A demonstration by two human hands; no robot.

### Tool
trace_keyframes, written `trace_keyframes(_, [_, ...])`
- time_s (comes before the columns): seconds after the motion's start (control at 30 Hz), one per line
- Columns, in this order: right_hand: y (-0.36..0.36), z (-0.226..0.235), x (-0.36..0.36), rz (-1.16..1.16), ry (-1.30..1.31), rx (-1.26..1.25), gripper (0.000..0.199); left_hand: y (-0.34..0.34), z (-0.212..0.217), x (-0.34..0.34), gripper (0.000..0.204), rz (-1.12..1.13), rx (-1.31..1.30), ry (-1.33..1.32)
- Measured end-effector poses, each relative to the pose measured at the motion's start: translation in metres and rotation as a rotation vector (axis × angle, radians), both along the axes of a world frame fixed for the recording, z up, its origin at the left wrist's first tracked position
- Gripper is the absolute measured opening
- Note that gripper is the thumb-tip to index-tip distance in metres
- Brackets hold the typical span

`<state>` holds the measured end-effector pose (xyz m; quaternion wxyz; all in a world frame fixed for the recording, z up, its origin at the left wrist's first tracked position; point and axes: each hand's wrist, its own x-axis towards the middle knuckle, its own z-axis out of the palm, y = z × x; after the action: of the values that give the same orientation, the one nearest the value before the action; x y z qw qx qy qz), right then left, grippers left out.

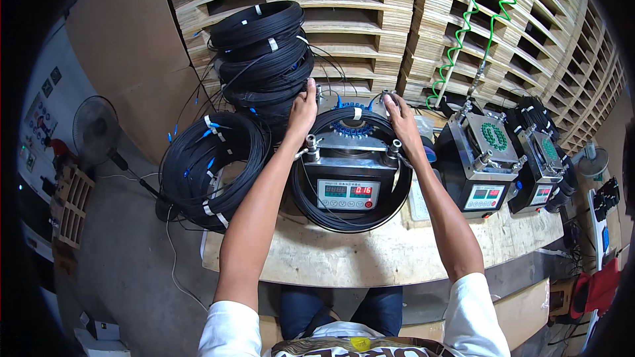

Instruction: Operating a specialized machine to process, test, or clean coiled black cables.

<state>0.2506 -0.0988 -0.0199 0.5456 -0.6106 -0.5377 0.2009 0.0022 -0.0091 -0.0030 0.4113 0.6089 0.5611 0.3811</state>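
Note:
A grey metal machine with a small digital display stands in the middle of a wooden bench. A black cable coil lies looped around it, with blue connectors fanned on the machine's top. My left hand rests on the coil at the machine's far left corner, fingers curled on the cable. My right hand presses on the coil at the far right corner, by a metal post.
A stack of black cable coils stands behind left, another coil hangs off the bench's left end. Two similar machines stand to the right. Wooden pallets form the back wall, with a green spiral hose. A fan stands on the floor.

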Motion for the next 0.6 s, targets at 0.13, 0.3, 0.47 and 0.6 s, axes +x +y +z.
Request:
trace_keyframes(0.13, [-0.009, 0.012, -0.012, 0.026, 0.051, -0.084, 0.075, 0.002, -0.005, -0.006, 0.092, 0.013, 0.054, 0.019])
trace_keyframes(0.3, [-0.001, 0.002, -0.003, -0.029, -0.006, -0.027, 0.074, 0.007, -0.007, -0.003, 0.091, -0.031, 0.093, 0.002])
trace_keyframes(0.47, [-0.005, 0.006, -0.005, -0.056, -0.019, -0.071, 0.072, 0.003, -0.005, -0.002, 0.091, -0.012, 0.044, 0.017])
trace_keyframes(0.6, [0.0, -0.001, -0.001, 0.013, 0.011, 0.022, 0.066, 0.013, -0.012, -0.003, 0.093, 0.003, 0.034, -0.025])
